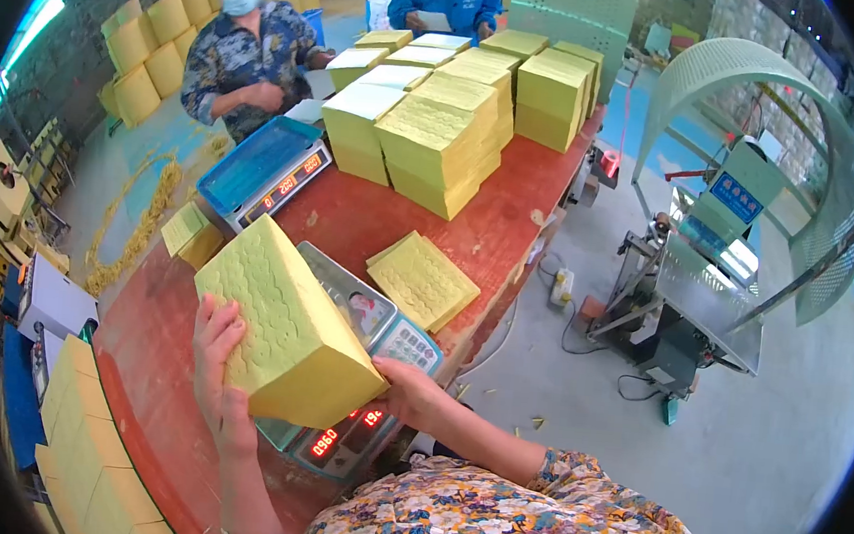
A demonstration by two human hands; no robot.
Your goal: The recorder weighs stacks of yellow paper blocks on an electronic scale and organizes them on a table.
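Between my hands is a thick stack of yellow paper (286, 331), tilted, its top embossed with wavy cut marks. My left hand (219, 361) presses against its left side, fingers spread along the edge. My right hand (405, 391) grips the lower right corner. Beneath the stack and partly hidden by it is a digital scale (406, 344) with a steel pan and lit red digits. A thin yellow paper pile (426, 279) lies just beyond the scale on the red table (336, 215).
A second, blue-topped scale (259, 168) stands further left by a small paper stack (192, 233). Tall yellow paper stacks (436, 147) fill the table's far end. Two people (248, 52) stand across it. A machine (708, 259) with a perforated guard is at right; more stacks (92, 441) sit lower left.
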